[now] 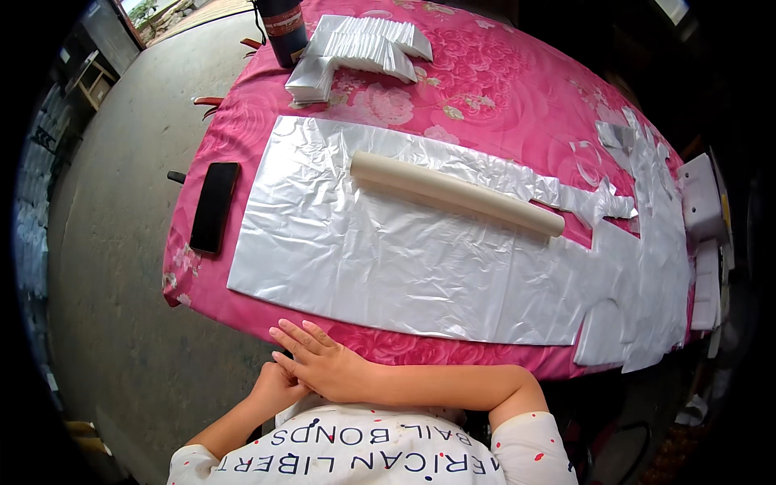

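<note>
My right hand lies flat with its fingers spread, just at the near edge of the table, resting over my left hand. The left hand is mostly covered, and I cannot see whether its fingers are closed. Neither hand holds anything that I can see. In front of them a large sheet of clear plastic film is spread over the pink flowered tablecloth. A long beige cardboard roll lies across the film, tilted down to the right.
A black phone lies at the table's left edge. A stack of folded white plastic pieces and a dark cylindrical bottle stand at the far end. Cut plastic scraps pile up on the right. Bare concrete floor runs along the left.
</note>
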A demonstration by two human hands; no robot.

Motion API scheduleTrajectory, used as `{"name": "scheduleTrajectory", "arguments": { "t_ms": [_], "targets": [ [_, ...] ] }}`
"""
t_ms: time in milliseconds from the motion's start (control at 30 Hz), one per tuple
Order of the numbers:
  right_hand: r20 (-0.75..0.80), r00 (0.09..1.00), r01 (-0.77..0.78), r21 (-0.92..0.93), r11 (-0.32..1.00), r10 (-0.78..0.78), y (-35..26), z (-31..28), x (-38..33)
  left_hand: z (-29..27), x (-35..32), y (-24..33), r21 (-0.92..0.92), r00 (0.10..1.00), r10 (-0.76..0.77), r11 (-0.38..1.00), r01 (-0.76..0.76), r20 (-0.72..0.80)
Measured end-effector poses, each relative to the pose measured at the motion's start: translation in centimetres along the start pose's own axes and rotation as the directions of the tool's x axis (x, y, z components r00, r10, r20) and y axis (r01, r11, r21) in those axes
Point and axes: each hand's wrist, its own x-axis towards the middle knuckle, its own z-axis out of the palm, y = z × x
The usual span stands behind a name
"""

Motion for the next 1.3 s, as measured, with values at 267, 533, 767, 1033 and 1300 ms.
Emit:
{"name": "scheduleTrajectory", "arguments": {
  "t_ms": [267, 533, 767, 1033, 1300],
  "targets": [
    [-0.204, 0.972, -0.065, 0.247, 0.967, 0.117, 7.4, -11.6, 0.8, -3.6, 0.5, 6.7, 0.317, 0.902, 0.392, 0.892, -0.324, -0.180],
    [-0.231, 0.223, -0.371, 0.878, 0.301, 0.947, 26.6, -20.4, 1.8, -2.4, 0.7, 6.5, 0.234, 0.912, 0.409, 0.888, -0.396, -0.007],
    [-0.307, 0.135, -0.961, 0.192, 0.200, 0.942, 29.3, -21.0, 1.4, -2.5, 1.3, 5.9, 0.316, 0.909, 0.417, 0.860, -0.401, 0.021],
    [-0.337, 0.306, -0.949, -0.028, 0.316, 0.890, 26.4, -21.1, -0.1, -1.5, 2.5, 6.6, 0.388, 0.862, 0.500, 0.780, -0.491, 0.085],
    [-0.402, 0.646, -0.691, 0.056, 0.721, 0.649, 18.1, -20.3, -7.1, -0.4, 2.8, 6.9, 0.426, 0.821, 0.562, 0.721, -0.547, 0.102]
  ]
}}
